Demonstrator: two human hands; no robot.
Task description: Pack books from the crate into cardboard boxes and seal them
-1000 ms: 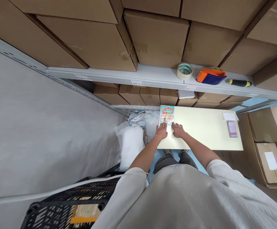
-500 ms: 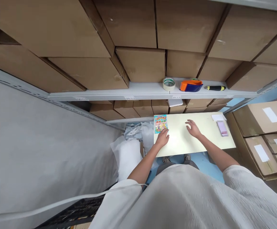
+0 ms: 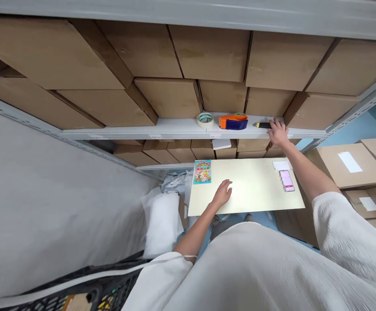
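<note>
My right hand (image 3: 278, 132) reaches up to the shelf, its fingers closed over the handle end of a black and yellow utility knife (image 3: 264, 125). The knife lies on the shelf board, partly hidden under the fingers. Lower down, my left hand (image 3: 222, 194) hovers over or rests on the cream tabletop (image 3: 249, 185), fingers apart and holding nothing. A colourful booklet (image 3: 202, 171) lies flat at the table's left end, just beyond that hand. Beside the knife on the shelf are an orange and blue tape dispenser (image 3: 234, 122) and a roll of tape (image 3: 205, 120).
Cardboard boxes (image 3: 168, 97) fill the shelves behind. A phone (image 3: 286, 180) and a white slip (image 3: 281, 165) lie at the table's right end. More boxes (image 3: 353, 164) stand to the right. White packing material (image 3: 162, 222) and a black crate (image 3: 116, 287) are at the left.
My right hand has moved from above the table up and right to the utility knife. My left hand has come away from the booklet. The view has shifted right.
</note>
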